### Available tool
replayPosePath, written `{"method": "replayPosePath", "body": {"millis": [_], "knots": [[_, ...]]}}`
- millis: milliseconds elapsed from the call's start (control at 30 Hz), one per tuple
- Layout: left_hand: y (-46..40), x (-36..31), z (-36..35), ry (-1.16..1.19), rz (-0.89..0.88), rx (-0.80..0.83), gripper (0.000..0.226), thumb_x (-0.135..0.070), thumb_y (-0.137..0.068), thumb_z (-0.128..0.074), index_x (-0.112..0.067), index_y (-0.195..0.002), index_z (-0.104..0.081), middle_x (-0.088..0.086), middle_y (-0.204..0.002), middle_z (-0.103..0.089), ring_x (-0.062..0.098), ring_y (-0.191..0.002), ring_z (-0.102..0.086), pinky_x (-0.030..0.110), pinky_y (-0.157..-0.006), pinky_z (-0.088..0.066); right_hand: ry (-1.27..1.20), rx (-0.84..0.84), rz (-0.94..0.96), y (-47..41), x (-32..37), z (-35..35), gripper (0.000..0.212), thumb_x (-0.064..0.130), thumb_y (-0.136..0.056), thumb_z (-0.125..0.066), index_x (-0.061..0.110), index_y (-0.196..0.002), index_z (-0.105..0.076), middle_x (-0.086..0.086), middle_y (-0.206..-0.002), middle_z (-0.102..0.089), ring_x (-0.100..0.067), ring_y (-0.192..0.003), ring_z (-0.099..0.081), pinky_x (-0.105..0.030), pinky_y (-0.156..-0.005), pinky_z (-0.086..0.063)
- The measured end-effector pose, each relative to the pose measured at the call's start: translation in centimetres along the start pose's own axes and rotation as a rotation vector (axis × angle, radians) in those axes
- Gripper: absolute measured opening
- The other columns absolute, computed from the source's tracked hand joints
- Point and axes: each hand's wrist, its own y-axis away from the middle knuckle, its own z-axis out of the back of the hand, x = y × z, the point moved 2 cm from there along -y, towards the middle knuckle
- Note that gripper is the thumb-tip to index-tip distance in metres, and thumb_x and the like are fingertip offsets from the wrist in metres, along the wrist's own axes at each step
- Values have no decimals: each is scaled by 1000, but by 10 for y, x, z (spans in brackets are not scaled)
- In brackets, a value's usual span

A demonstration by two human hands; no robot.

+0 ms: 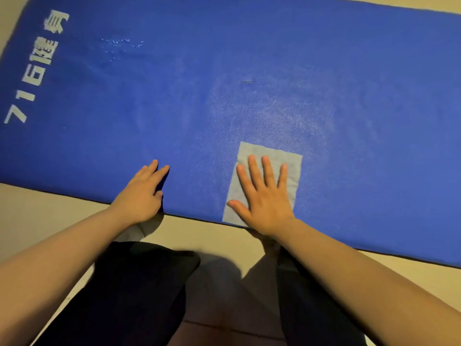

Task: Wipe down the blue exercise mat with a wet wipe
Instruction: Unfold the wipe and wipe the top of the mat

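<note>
Mat print: blue exercise mat (249, 71) on the floor (37, 208) reads "716", then blurred white characters, far-left end.
Right hand (265, 198): flat, fingers spread, pressing wet wipe (272, 156) at near edge.
Left hand (142, 193): open, resting on near edge.

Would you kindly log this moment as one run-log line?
right hand: flat on wet wipe | left hand: resting on blue mat near edge | wipe: at mat's near edge

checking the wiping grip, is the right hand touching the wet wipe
Touching. The head view shows the right hand lying flat with spread fingers on the wet wipe, pressing it onto the blue mat.
</note>
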Motion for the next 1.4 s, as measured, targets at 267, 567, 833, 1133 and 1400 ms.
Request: {"method": "replayPosePath", "body": {"millis": [267,567,833,1133,1400], "knots": [[2,6,1,36,-48,-87,70,-6,-98,-45,-24,-156,-9,-2,-163,-12,17,-149,-14,34,-119,-17,86,90,129,-60,87,0,86,68,-88,2,16,-156,4,-14,-162,12,-41,-147,14,-71,-109,7],[0,6,-12,-30,4,32,65,-27,-104,-39,-23,-155,1,2,-163,12,23,-150,8,37,-120,-2,-16,29,283,0,5,-2,77,67,-93,-29,18,-153,-32,-6,-160,-24,-25,-149,-19,-58,-115,-14],[2,-12,-9,-22,57,-93,58,-34,-102,-41,-29,-155,-17,11,-162,-9,31,-146,-5,47,-116,-18,-47,109,-175,107,-145,19,81,76,-92,-16,30,-157,-8,4,-164,-4,-19,-151,-1,-50,-121,1],[-15,-42,-3,-83,115,-143,54,-47,-101,-34,-38,-152,-20,-1,-161,-9,25,-144,-9,57,-103,-32,-70,3,-371,67,-94,12,80,71,-93,-12,22,-156,-18,-6,-163,-13,-34,-149,-8,-57,-116,3],[-41,-64,23,-283,11,-282,56,-47,-99,-38,-28,-151,-29,5,-157,-25,30,-140,-24,54,-100,-34,-37,-51,132,-20,-90,17,73,66,-90,-33,24,-149,-38,-5,-157,-31,-26,-145,-29,-55,-113,-15]]}}
